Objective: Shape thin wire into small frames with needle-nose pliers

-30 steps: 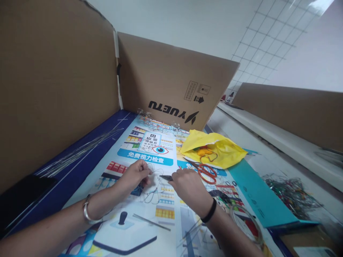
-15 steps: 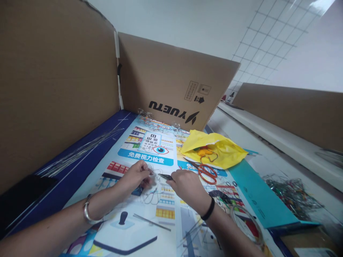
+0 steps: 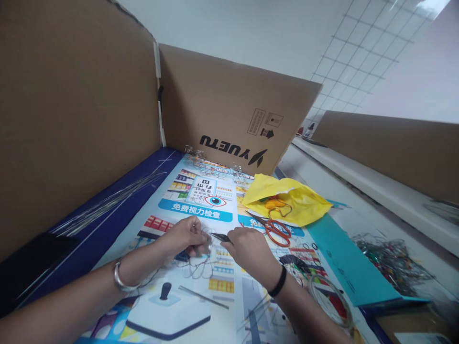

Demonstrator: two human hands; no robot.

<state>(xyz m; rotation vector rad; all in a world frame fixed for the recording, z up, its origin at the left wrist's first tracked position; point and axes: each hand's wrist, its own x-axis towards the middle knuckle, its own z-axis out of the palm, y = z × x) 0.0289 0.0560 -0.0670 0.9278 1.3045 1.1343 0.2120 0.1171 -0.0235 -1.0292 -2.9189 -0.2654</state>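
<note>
Thin bent wire (image 3: 201,267) hangs in loops below my left hand (image 3: 188,236), whose fingers are pinched on it. My right hand (image 3: 247,248) is closed around pliers (image 3: 219,236) with a dark pointed tip, their handles hidden in the palm. The tip points left at the wire, close to my left fingertips; whether it touches is too small to tell. Orange-handled scissors (image 3: 278,231) lie just beyond my right hand, beside a yellow bag (image 3: 304,200) with orange cord at its opening.
Cardboard panels (image 3: 229,105) stand at the back and left. Long straight wires (image 3: 111,200) lie at the left. A coil (image 3: 332,296) is by my right forearm, and a tangled wire pile (image 3: 394,263) sits at the right. Two short rods (image 3: 203,297) lie in front.
My left hand has shifted slightly with the wire, and the loops hang a little differently. My right hand and the pliers have barely moved.
</note>
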